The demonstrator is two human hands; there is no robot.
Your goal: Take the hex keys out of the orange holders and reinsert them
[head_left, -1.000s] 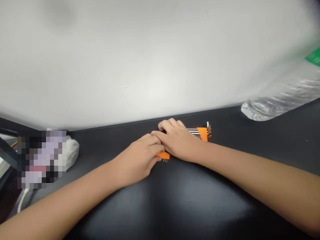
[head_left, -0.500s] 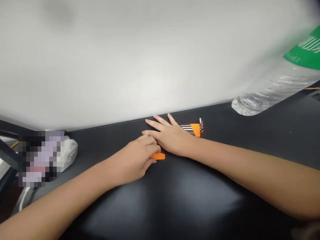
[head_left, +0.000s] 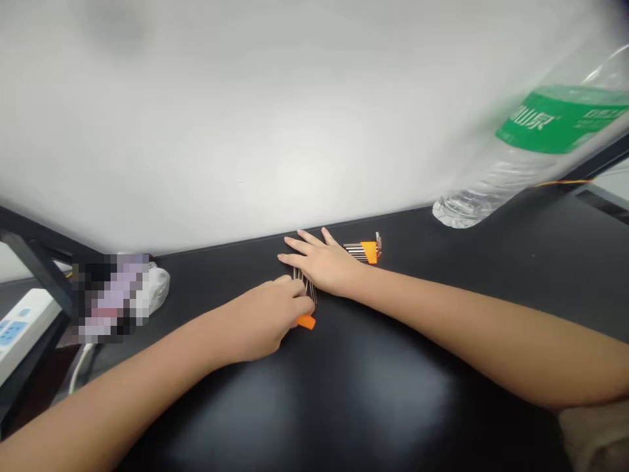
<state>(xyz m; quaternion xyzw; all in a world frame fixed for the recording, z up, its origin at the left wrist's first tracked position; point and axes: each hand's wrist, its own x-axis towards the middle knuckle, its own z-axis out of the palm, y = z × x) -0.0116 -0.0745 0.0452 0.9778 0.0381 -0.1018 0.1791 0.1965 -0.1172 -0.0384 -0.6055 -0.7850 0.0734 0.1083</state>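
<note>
My left hand [head_left: 265, 321] is closed around an orange plastic hex key holder [head_left: 306, 322], of which one end sticks out below the fingers. Several thin metal hex keys [head_left: 310, 288] show between my two hands, running up under the edge of my right palm. Whether they still sit in the holder is hidden by my left fingers. My right hand [head_left: 329, 262] lies flat on the black tabletop with fingers spread, over or against the tops of those keys. Just right of it rests a second hex key set [head_left: 369, 252] in its own orange holder.
A large clear bottle with a green label [head_left: 555, 121] stands at the right by the white wall [head_left: 295, 131]. To the left are a crumpled clear plastic wrap [head_left: 157, 288], a blurred-out item [head_left: 113, 295], a white cable [head_left: 78, 370] and a white power strip [head_left: 24, 328].
My left hand has drawn the orange holder slightly toward me, and more of the hex keys' shafts show above it. My right hand stays flat. The view has shifted a little.
</note>
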